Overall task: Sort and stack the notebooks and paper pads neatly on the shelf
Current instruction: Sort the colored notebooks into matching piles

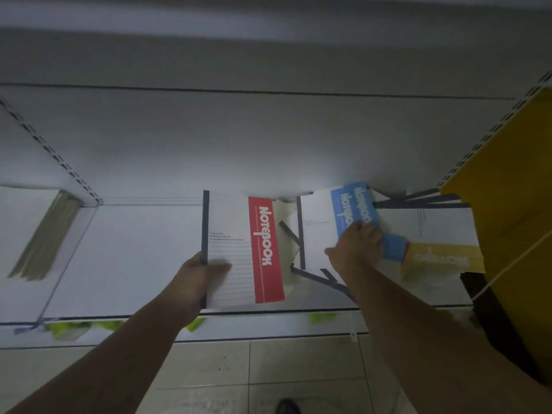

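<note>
A white notebook with a red band (239,249) lies on the white shelf (134,249). My left hand (200,273) grips its dark spine edge, thumb on the cover. To its right is a loose heap of notebooks. My right hand (355,246) rests on a blue-banded notebook (346,213) atop that heap, fingers curled at its right edge. A yellow-banded notebook (442,258) lies further right, partly under the others. Dark spines of several more stick out beneath.
A stack of pads (44,234) stands on edge at the shelf's left. A yellow side panel (513,189) bounds the right end, with a white cord across it. Green items (74,327) show on the shelf below. Tiled floor lies underneath.
</note>
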A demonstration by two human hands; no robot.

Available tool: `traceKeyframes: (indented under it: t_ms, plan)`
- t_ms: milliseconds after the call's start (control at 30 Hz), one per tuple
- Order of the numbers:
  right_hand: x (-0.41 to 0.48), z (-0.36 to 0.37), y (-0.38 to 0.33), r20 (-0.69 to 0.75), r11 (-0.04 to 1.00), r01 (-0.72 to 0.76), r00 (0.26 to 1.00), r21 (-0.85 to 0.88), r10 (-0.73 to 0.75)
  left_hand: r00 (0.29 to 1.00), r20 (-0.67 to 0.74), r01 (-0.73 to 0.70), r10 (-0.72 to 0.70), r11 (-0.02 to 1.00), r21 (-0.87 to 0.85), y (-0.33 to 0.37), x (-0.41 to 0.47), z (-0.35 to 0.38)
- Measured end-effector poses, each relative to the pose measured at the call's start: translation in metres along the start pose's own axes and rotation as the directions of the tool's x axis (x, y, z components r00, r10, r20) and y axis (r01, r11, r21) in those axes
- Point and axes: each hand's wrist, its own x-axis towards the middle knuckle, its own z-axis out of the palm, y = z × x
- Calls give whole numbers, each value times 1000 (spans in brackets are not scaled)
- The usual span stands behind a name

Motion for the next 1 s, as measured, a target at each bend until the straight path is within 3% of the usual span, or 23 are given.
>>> traceKeyframes:
  t_ms: [200, 333, 367, 400, 467, 500, 567, 633, 700, 767, 833, 900, 1000]
  plan:
    - [11, -6, 13, 61, 992, -29, 998, 126, 21, 1000, -20, 4, -4, 1000, -23, -2, 4, 0]
    - [13, -11, 27, 74, 908, -4, 997, 419, -30, 997, 36, -63, 63, 998, -6, -3, -1, 5]
    - [14, -9, 31, 122, 831, -35, 992, 555, -40, 994, 77, -84, 83, 996, 4, -3, -4, 6]
    - [16, -10, 36, 193, 691, -105, 980, 715, -51, 991, 100, -91, 90, 996, 10, -4, -5, 6]
    - [10, -11, 42, 317, 346, -258, 940, 902, -126, 990, 96, -103, 101, 995, 11, -7, -8, 8]
    - [1, -14, 43, 365, 247, -316, 913, 916, -184, 991, 83, -103, 103, 995, 0, -10, -7, 10]
    - [-22, -17, 34, 411, 182, -370, 840, 911, -354, 994, 56, -91, 92, 996, -21, -13, -7, 24]
    - [-43, -15, 19, 390, 262, -296, 784, 919, -482, 997, 8, -76, 76, 997, -29, -12, -5, 46]
    - [-52, -8, 9, 349, 441, -109, 786, 891, -511, 996, -16, -93, 93, 996, 1, -11, -3, 66]
    - [-44, -9, 14, 254, 620, 118, 841, 776, -478, 994, -37, -105, 107, 994, 32, -9, -2, 71]
    - [-28, -15, 32, 24, 830, 327, 926, 453, -378, 993, -55, -104, 105, 994, 16, -8, 1, 66]
    - [-5, -22, 54, -175, 936, 319, 940, 147, -293, 991, -68, -116, 116, 993, 2, -5, 1, 61]
    - [16, -24, 62, -77, 982, 186, 980, 28, -183, 987, -69, -149, 147, 989, -22, -4, 2, 59]
